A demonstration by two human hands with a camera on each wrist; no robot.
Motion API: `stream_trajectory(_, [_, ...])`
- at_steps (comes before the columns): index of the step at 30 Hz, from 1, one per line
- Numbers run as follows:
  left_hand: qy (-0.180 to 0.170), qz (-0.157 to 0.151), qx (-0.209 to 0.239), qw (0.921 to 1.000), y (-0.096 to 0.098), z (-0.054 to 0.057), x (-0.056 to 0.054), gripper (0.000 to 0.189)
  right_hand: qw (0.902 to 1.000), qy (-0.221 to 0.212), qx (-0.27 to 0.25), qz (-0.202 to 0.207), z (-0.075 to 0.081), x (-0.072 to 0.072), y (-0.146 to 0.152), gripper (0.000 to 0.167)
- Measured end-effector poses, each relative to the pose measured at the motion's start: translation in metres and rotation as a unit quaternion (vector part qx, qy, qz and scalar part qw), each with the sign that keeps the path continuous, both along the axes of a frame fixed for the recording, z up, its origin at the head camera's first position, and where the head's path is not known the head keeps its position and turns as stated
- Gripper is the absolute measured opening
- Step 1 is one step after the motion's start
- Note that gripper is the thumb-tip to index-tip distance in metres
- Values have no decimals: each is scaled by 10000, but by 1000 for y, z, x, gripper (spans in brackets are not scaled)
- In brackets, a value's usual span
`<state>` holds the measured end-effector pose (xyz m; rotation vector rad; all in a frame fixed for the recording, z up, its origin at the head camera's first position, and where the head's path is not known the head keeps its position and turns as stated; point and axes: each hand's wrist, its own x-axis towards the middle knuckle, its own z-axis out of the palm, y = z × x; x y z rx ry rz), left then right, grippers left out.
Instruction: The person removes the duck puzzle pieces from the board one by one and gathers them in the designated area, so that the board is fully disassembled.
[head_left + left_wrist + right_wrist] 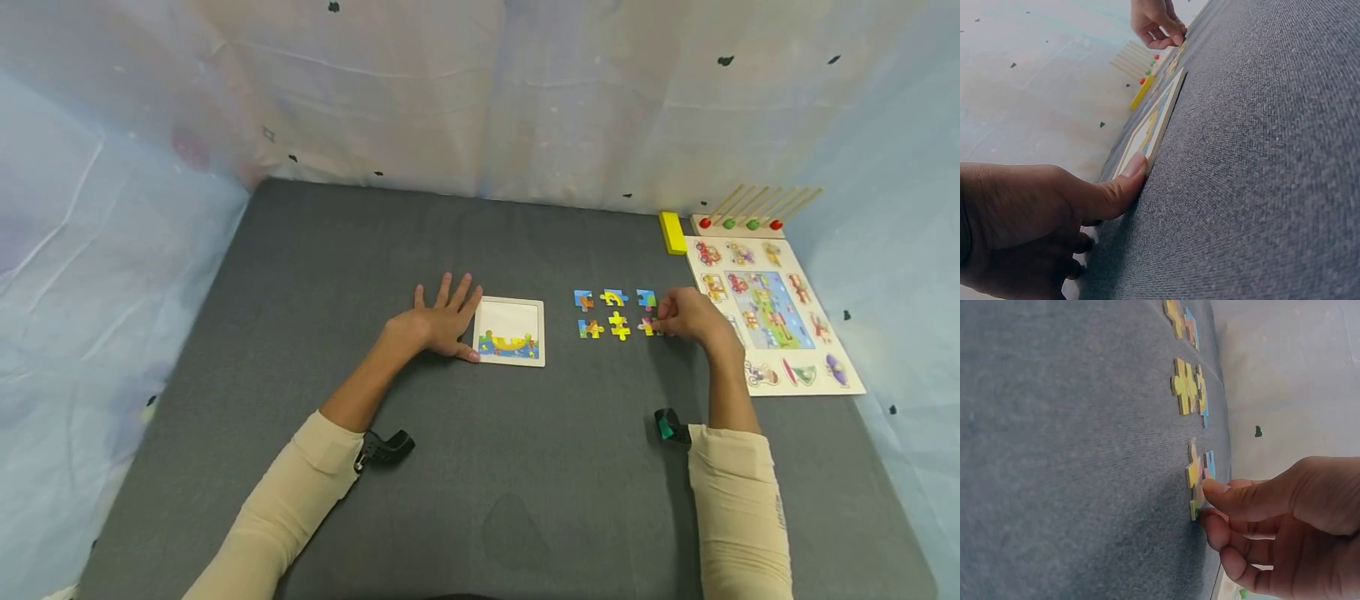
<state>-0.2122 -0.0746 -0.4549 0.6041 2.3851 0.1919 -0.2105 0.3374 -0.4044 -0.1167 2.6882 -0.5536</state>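
- Basically, left hand (441,321) is lying spread, gripping nothing, thumb pressing the left edge of a square pale-framed puzzle tray (510,362), likely steadying it.
- Right hand (692,315) is pinching a small pink-and-yellow jigsaw piece (646,327), right of tray, partly covering it.
- Five other blue-and-yellow jigsaw pieces (619,326) are lying spaced in two rows, presumably for easy picking.
- White rectangular picture board (825,387), yellow oblong block (672,233) and wooden peg stand (738,227) are sitting right on grey bench (585,483); right hand is partly blocking board.
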Motion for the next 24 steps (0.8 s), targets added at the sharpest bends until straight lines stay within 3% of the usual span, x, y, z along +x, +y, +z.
stream_trajectory(6, [23,-14,-14,10000,1,0,0,121,9999,-3,68,-108,4,2,-2,22])
stream_trajectory(17, [43,-8,72,10000,0,13,5,119,9998,-79,113,-166,13,5,-9,24])
stream_trajectory(24, [53,-31,87,9999,-1,22,10,119,9996,136,-233,113,17,8,-21,23])
